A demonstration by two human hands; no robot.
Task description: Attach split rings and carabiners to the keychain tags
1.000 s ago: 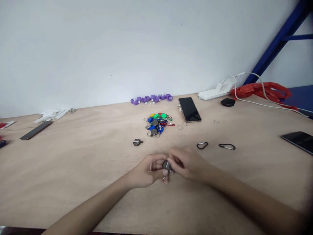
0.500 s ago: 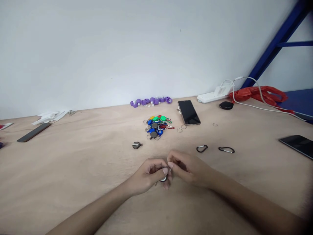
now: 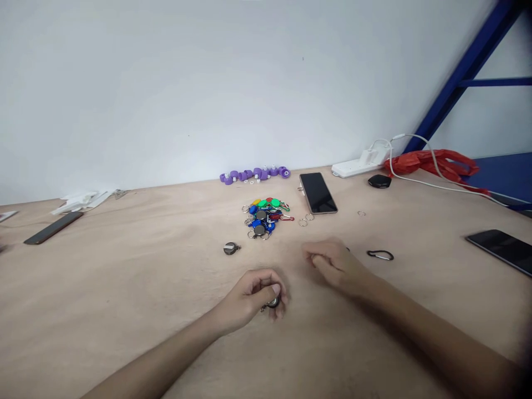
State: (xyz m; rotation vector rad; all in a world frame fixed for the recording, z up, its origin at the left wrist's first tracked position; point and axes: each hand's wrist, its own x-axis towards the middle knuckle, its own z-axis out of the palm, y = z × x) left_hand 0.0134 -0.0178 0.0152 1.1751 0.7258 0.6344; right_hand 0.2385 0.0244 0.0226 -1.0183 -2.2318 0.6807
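My left hand (image 3: 257, 299) is closed around a round black badge reel (image 3: 273, 302), its thumb pressed on the face. A small metal end of the reel sticks out below the thumb. Up and to the right, my right hand (image 3: 330, 263) is slightly blurred, its fingers curled together; anything in them is hidden. It covers most of one carabiner, while a second black carabiner (image 3: 380, 255) lies to its right. Another black badge reel (image 3: 230, 248) rests on the table beyond my left hand. Farther back is a pile of coloured badge reels (image 3: 261, 216) with rings and clips.
Two split rings (image 3: 303, 223) lie near a propped phone (image 3: 318, 193). Purple caps (image 3: 255, 175) line the wall. A power strip (image 3: 353, 167), red plastic bag (image 3: 432, 162) and black case (image 3: 379, 181) are at the back right; another phone (image 3: 505, 249) lies right.
My right hand has left the badge reel and moved right and away from me, now covering a carabiner. My left hand stays in place with the reel. The view has shifted slightly.
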